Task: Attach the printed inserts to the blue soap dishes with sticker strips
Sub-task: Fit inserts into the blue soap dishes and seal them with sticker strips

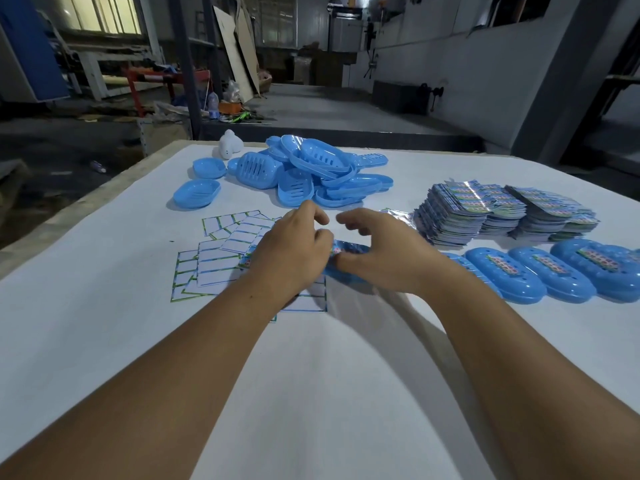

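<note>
Forearms reach from the near edge of a white-covered bench (pixel 104 341) and meet over one blue soap dish (pixel 349 268), the landmark for all that follows. The dish lies between the two hands. The left hand (pixel 294 251) curls over its left end, fingers bent onto a colourful printed insert (pixel 335 250) on top of the dish, likely pressing it flat while a strip goes on. The right hand (pixel 377 258) covers the right end, thumb down on the dish and fingers loosely bent above it; whether it pinches a sticker strip cannot be told.

Left of the dish and partly under the left hand lie overlapping sticker sheets (pixel 211 268), white rectangles with green borders, close by for easy peeling. Right of the dish, a row of finished dishes (pixel 540 278) lies face down, each with an insert on it. Beyond those, stacks of printed inserts (pixel 502 213) wait. Behind the dish, a heap of bare blue dishes (pixel 304 171) and a small white object (pixel 230 143) sit at the bench's far edge. Nothing blocks the hands.
</note>
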Tool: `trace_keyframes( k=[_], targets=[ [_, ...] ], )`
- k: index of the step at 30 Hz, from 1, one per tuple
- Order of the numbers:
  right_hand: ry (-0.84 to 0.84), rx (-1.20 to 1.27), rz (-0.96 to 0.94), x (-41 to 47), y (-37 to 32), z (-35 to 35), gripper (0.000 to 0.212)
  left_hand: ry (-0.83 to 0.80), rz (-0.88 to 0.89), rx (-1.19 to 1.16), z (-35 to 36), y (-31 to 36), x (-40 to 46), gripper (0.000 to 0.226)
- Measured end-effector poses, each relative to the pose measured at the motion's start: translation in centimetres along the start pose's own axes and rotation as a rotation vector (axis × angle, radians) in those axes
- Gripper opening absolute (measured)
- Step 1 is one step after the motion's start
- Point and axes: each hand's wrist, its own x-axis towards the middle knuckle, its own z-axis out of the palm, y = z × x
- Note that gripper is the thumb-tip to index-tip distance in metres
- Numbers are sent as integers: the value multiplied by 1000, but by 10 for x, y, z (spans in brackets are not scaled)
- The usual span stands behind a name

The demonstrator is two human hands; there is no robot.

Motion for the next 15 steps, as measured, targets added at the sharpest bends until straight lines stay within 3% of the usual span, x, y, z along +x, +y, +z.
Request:
trace_keyframes(
  k=[2, 5, 9, 15],
  targets=[
    [-71, -27, -18, -2, -1, 4, 79, 14, -14, -7, -2, 1, 0, 14],
    [-44, -56, -10, -4, -2, 5, 87, -1, -40, -9, -2, 0, -1, 16],
    [-7, -201, 77, -5, -2, -4, 82, -75, -81, 18, 2, -4, 0, 15],
    [-195, -435, 290, -15, -1, -14, 74, -91, -74, 51, 5, -9, 1, 15]
  ],
)
